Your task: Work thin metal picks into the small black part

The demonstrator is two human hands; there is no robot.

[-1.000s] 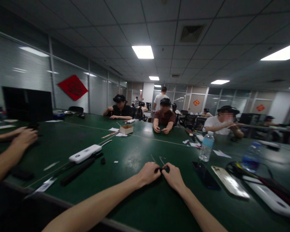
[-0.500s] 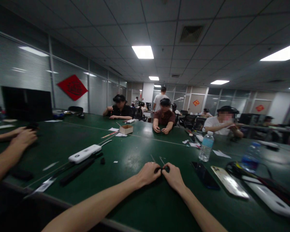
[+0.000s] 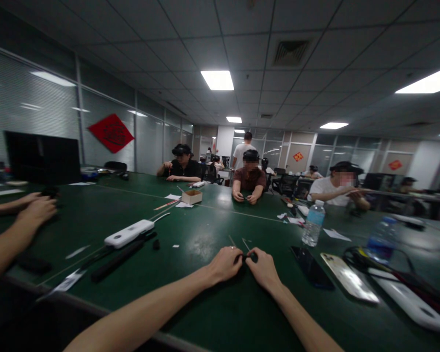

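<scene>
- Head view along a dark green workbench (image 3: 201, 313), both forearms reaching in from the bottom edge and meeting at mid-table.
- Left hand (image 3: 225, 264) and right hand (image 3: 264, 268) close together, fingers curled inward, fingertips pressed toward each other in a pinch on a small dark piece (image 3: 247, 257).
- Small dark piece directly between the two hands, mostly hidden by the fingers, its exact kind impossible to tell.
- Two thin metal rods (image 3: 231, 240) just beyond the fingertips; whether held or lying loose, impossible to tell.
- Wrists low over the tabletop, probably for steadiness during fine finger work.
- Left of the hands: white handheld device (image 3: 128, 233), black stick (image 3: 117, 261), small black lump (image 3: 156, 244), paper tag (image 3: 69, 281).
- Right of the hands: black smartphone (image 3: 311, 273), glossy-cased phone (image 3: 348, 284), water bottle (image 3: 313, 223), all probably set aside to leave room for the hands.
- Far left: co-worker's hand (image 3: 36, 211), relaxed on the table, apart from the person's own.
- Across the table: co-worker in a brown shirt (image 3: 250, 178), seated with both hands together, and cardboard box (image 3: 191, 196).
</scene>
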